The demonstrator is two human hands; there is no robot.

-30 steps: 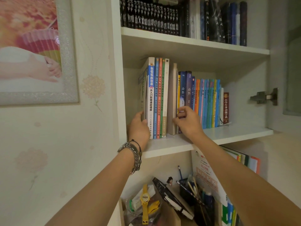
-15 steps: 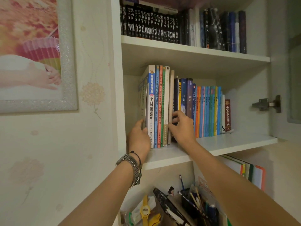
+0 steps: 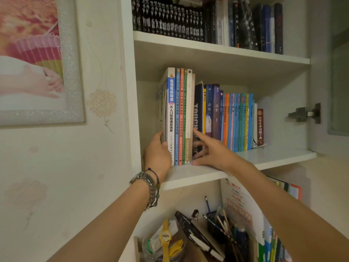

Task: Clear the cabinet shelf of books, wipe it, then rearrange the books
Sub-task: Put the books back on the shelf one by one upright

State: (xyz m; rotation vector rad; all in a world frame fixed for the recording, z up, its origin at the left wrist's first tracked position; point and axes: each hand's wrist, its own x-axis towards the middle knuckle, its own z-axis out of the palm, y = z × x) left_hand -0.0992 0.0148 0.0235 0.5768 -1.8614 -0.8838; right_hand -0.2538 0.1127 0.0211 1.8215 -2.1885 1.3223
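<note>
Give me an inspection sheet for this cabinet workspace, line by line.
Surface: middle shelf white, still loaded; bare strip at its right front.
Job's things: tall books upright at left; dark book beside them; coloured row further right.
Clutter: lower compartment holds pen cup, yellow watch, papers.
Grippers: left hand grips the tall books' left end; right hand touches the dark book, fingers extended.
Cables: thin cord by the red dictionary.
Surroundings: top shelf full of dark books; framed picture; door hinge.
</note>
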